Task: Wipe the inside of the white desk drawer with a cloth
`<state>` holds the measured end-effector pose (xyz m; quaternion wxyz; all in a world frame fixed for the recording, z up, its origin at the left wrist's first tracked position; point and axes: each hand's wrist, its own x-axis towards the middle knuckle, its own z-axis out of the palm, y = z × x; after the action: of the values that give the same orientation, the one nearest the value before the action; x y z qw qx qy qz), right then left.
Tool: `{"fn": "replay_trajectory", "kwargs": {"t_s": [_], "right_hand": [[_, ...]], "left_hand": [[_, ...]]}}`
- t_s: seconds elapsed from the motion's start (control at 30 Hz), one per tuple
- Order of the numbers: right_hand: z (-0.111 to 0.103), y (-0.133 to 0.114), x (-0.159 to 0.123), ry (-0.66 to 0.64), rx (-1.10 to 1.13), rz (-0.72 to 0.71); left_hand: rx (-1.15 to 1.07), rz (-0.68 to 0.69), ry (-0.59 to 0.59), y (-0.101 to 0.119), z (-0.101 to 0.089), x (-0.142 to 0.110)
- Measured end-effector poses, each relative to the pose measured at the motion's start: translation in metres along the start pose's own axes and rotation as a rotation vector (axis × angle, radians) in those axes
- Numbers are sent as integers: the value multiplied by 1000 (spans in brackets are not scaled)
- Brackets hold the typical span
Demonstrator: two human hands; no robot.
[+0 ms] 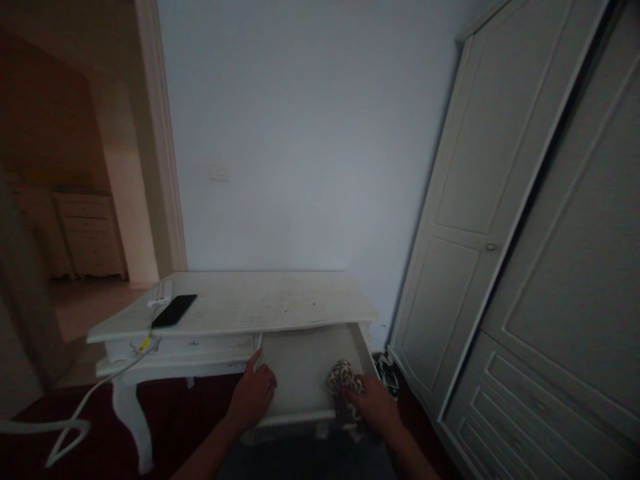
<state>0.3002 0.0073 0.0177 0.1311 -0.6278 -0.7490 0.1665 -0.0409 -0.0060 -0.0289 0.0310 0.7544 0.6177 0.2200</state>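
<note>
A white desk stands against the wall with its right-hand drawer pulled out. My left hand rests on the drawer's left front corner, fingers curled over its edge. My right hand is closed on a patterned brown and white cloth, pressing it on the drawer's inside floor near the right wall.
A black phone and a white power strip lie on the desk's left end, with a white cable trailing to the floor. A tall white wardrobe stands close on the right. A doorway opens at left.
</note>
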Motion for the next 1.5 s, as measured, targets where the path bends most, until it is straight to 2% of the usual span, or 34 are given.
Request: {"fn": "replay_trajectory", "kwargs": {"t_s": [0.1, 0.2, 0.33, 0.4, 0.47, 0.6, 0.73, 0.97, 1.1, 1.2, 1.27, 1.33, 1.43, 1.5], "right_hand": [[4, -8, -3, 79, -71, 54], [29, -48, -8, 118, -108, 43], [69, -111, -12, 124, -42, -71], [82, -132, -12, 112, 5, -116], [86, -142, -11, 87, 36, -141], [79, -128, -8, 51, 52, -151], [58, -92, -6, 43, 35, -77], [16, -26, 1, 15, 54, 22], [8, -1, 12, -21, 108, 69], [9, 9, 17, -32, 123, 83], [11, 8, 17, -16, 105, 81], [18, -4, 14, 16, 59, 102], [39, -45, 7, 54, 13, 105], [60, -80, 3, 77, 33, 19]], "left_hand": [[11, 20, 25, -2, 4, 0], [25, 25, 46, -3, 6, 0], [9, -4, -14, -5, 4, -4], [-14, -22, -39, -7, 2, -5], [-22, -32, -51, -8, 1, -6], [21, 1, -93, -3, -3, -3], [28, -8, -31, 1, -3, -1], [14, 6, 2, -3, 4, -2], [14, -1, 14, -4, 8, -2], [14, -5, 14, -3, 9, -1], [13, -4, 10, -2, 8, 0], [16, -5, 6, -1, 6, 0], [18, -20, -4, 1, 4, 0], [11, -22, -15, -1, 3, -2]]}}
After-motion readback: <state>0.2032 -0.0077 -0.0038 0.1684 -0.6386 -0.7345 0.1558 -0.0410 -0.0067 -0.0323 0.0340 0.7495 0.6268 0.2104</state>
